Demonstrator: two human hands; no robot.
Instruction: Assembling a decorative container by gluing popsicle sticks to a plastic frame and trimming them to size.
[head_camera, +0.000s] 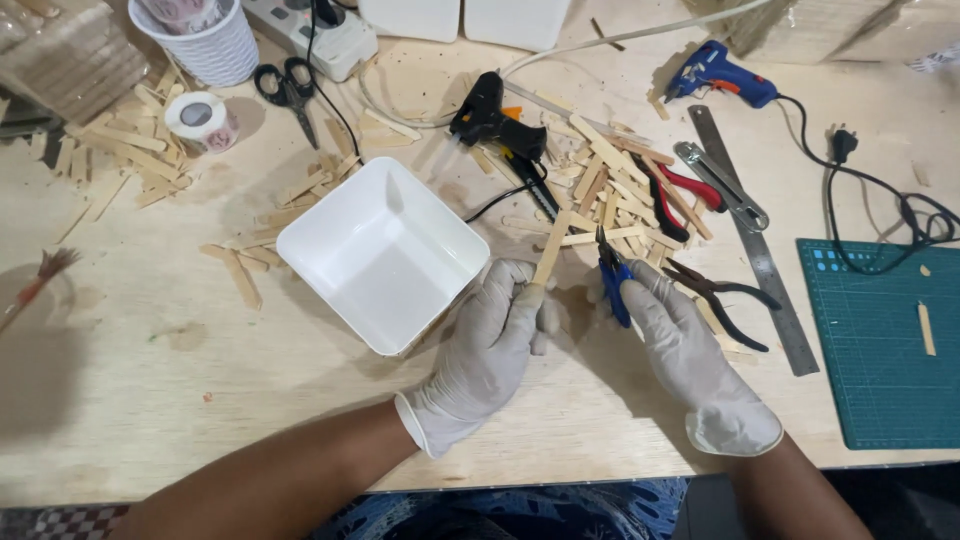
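Note:
Both my hands wear white gloves. My left hand pinches the lower end of a flat wooden stick, which points up and away from me. My right hand grips blue-handled cutting pliers, jaws up, just right of the stick. A white square bowl sits empty beside my left hand, touching its knuckles. A loose pile of wooden sticks lies just beyond both hands.
Black glue gun, blue glue gun, red-handled pliers, black-handled pliers, steel ruler and green cutting mat lie to the right. Scissors, tape roll, white cup, power strip, more sticks sit at the far left.

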